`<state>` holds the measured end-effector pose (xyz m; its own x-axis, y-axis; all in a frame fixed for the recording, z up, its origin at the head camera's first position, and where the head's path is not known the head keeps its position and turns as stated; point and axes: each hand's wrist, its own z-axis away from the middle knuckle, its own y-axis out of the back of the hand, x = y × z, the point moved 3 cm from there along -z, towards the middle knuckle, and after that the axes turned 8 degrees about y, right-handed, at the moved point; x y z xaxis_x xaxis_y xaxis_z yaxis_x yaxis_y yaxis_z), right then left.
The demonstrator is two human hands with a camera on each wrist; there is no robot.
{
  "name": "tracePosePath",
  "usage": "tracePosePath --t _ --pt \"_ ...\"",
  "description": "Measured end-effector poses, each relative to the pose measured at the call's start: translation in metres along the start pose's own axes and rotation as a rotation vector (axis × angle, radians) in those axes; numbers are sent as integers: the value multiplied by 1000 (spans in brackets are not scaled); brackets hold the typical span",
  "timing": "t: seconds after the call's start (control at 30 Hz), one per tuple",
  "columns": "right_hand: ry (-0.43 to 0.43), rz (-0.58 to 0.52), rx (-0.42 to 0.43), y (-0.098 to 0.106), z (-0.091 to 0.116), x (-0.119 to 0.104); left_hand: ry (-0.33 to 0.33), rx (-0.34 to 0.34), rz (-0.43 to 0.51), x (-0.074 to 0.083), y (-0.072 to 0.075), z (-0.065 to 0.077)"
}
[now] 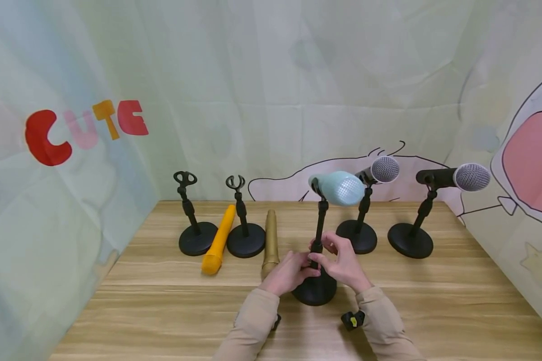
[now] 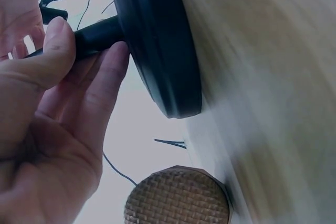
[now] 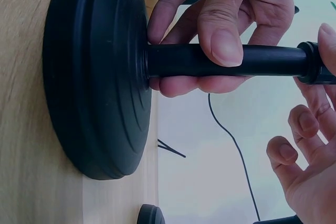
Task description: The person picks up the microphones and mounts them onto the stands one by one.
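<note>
A black desk microphone stand (image 1: 317, 293) stands upright, its round base on the table, with a light blue microphone (image 1: 341, 188) in its clip. My left hand (image 1: 291, 272) grips the lower pole just above the base; the left wrist view shows thumb and fingers around the pole (image 2: 100, 36). Higher up, my right hand (image 1: 347, 264) pinches the stand near its collar (image 3: 311, 62), thumb and finger on it while the other fingers stay loosely bent. Just left of my left hand lies a gold microphone (image 1: 271, 235), its head partly hidden by that hand.
An orange microphone (image 1: 220, 240) lies between two stands without microphones, a left one (image 1: 197, 238) and a right one (image 1: 246, 240). Behind and to the right, two more stands hold black microphones with silver heads, one nearer (image 1: 385, 169) and one farther right (image 1: 471, 177). Printed cloth hangs around the wooden table (image 1: 162, 311).
</note>
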<state>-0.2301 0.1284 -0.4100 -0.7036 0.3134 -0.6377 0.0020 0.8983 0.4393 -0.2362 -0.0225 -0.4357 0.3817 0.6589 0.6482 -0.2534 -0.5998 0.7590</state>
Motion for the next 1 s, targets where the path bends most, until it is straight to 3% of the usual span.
tracePosePath --t 1.0 --pt "0 -43 13 -1 1 4 -38 7 7 -1 0 0"
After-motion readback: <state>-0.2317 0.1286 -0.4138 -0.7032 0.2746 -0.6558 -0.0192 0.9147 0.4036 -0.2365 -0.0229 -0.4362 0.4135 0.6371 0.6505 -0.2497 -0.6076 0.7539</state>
